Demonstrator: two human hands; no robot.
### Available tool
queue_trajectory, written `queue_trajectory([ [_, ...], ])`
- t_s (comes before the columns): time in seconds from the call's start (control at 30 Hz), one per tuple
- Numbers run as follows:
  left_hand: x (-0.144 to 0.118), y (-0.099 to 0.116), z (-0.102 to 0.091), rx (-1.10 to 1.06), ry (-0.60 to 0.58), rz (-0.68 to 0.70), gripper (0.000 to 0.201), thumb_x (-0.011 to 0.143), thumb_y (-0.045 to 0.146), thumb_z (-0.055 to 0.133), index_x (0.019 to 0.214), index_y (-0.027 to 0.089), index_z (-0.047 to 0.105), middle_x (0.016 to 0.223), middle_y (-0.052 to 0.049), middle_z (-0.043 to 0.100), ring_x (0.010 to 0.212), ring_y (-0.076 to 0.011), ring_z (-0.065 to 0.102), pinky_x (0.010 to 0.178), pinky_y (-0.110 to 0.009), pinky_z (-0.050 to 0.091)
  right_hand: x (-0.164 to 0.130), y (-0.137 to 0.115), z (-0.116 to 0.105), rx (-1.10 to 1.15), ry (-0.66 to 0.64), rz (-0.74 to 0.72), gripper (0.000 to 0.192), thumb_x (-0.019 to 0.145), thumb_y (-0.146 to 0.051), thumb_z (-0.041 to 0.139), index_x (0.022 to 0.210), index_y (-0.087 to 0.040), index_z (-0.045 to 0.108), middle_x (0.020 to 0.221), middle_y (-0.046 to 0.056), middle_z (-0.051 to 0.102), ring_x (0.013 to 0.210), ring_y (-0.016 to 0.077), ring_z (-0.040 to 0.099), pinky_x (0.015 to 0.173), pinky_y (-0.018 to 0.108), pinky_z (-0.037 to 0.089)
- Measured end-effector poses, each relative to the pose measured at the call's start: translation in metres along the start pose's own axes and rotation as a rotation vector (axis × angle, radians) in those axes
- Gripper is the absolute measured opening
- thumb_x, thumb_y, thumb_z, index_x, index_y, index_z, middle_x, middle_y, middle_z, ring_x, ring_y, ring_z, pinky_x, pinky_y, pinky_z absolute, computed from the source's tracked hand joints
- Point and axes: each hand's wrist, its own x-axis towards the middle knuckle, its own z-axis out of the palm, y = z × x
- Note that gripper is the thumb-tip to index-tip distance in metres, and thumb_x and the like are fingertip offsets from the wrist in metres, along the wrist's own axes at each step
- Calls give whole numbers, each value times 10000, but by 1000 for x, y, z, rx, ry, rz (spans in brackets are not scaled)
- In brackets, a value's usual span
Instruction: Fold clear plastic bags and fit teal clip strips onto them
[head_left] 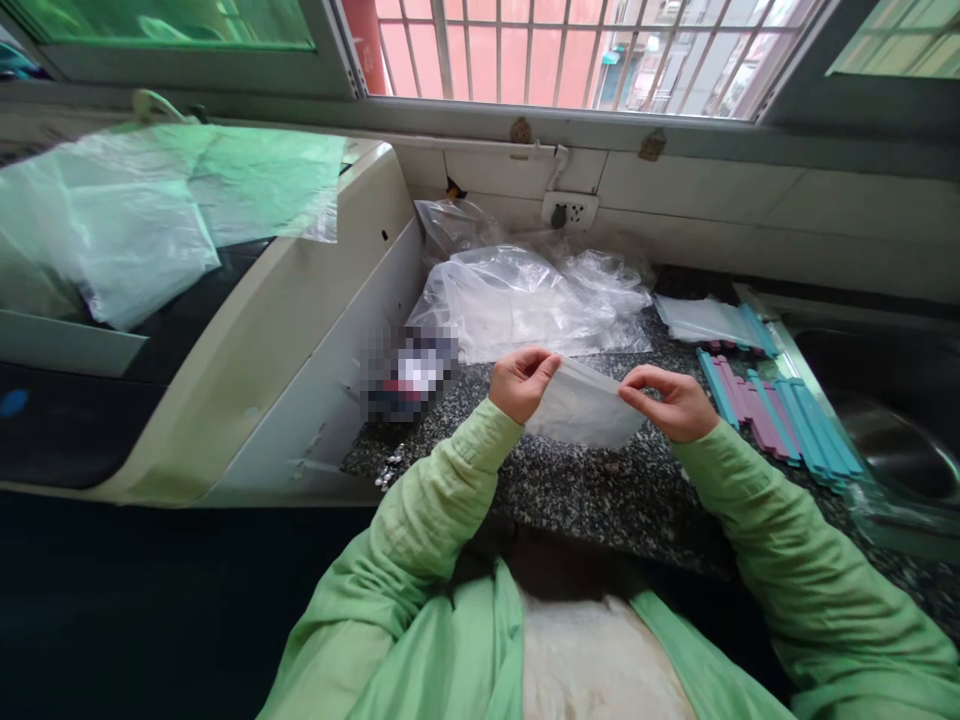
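Observation:
Between my two hands a small translucent plastic bag (585, 405) hangs over the speckled countertop (600, 495). My left hand (523, 383) is closed in a pinch on the bag's upper left corner. At its upper right corner, my right hand (671, 402) pinches the edge between thumb and fingers. Whether anything is inside the bag I cannot tell. Just beyond lies a heap of clear plastic bags (525, 295). To the right of my right hand rest several blue and pink flat strips (780, 415), laid side by side, with a stack of translucent bags (705, 320) behind them.
A large beige machine (292, 300) stands on the left, with plastic sheets (142, 215) draped on top. A pixelated item (409, 375) sits beside it, near small shiny pieces (388, 467). On the right is a sink (892, 440). A wall socket (570, 211) is under the barred window.

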Motion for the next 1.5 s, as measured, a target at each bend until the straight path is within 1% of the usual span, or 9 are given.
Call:
queue_trajectory([
  [0.13, 3, -2, -3, -9, 40, -27, 305, 635, 440, 650, 582, 143, 599, 500, 20, 522, 483, -76, 455, 472, -203, 375, 14, 1, -3, -48, -67, -55, 317, 735, -475, 557, 612, -186, 599, 596, 31, 592, 574, 127, 523, 559, 278, 435],
  [0.3, 8, -2, -8, -29, 95, -33, 310, 615, 447, 660, 590, 141, 609, 508, 20, 541, 490, -74, 468, 477, -195, 386, 34, 0, -10, -73, -259, -116, 294, 747, -432, 555, 613, -177, 618, 578, 21, 592, 554, 107, 512, 546, 263, 426],
  [0.4, 10, -1, -10, -35, 100, -33, 317, 602, 449, 667, 585, 138, 608, 508, 21, 541, 492, -73, 466, 481, -194, 389, 40, 0, -13, -97, -315, -140, 275, 754, -414, 549, 628, -183, 629, 592, 16, 600, 561, 103, 515, 549, 262, 430],
  [0.53, 10, 0, -9, -31, 70, -41, 321, 606, 452, 666, 582, 139, 601, 501, 20, 527, 490, -75, 455, 470, -198, 376, 39, 1, -14, -73, -308, -103, 249, 747, -406, 556, 672, -183, 635, 612, 19, 612, 570, 105, 532, 555, 263, 450],
  [0.67, 6, -1, -7, 20, -26, 8, 287, 648, 417, 644, 597, 137, 605, 527, 12, 533, 504, -77, 458, 478, -201, 370, 37, -3, -6, -41, -267, -52, 251, 695, -404, 605, 787, -173, 642, 701, 40, 649, 637, 125, 572, 596, 272, 472],
  [0.77, 5, -3, -7, 59, -65, 74, 251, 689, 372, 612, 610, 134, 605, 544, 10, 531, 514, -73, 459, 489, -197, 370, 37, -8, 2, -40, -262, -57, 222, 700, -385, 590, 700, -165, 624, 629, 26, 621, 584, 112, 540, 576, 263, 456],
  [0.9, 4, -5, -7, 96, -64, 128, 234, 712, 345, 591, 623, 129, 606, 546, 11, 527, 512, -70, 457, 483, -193, 366, 34, -10, 4, -50, -266, -51, 243, 728, -373, 546, 614, -163, 592, 569, 14, 585, 546, 99, 508, 546, 248, 429],
  [1.23, 5, -7, -8, 114, -36, 146, 283, 721, 394, 584, 629, 129, 622, 558, -3, 551, 521, -78, 474, 489, -199, 387, 32, -12, -3, -74, -307, -27, 273, 738, -405, 533, 626, -165, 599, 574, 18, 590, 550, 101, 501, 540, 248, 414],
  [1.5, 3, -8, -5, 162, -39, 209, 296, 730, 404, 578, 620, 133, 621, 541, -1, 541, 508, -77, 460, 479, -204, 384, 33, -11, -11, -101, -373, -24, 295, 754, -424, 523, 641, -164, 605, 588, 21, 604, 557, 100, 502, 554, 252, 420],
])
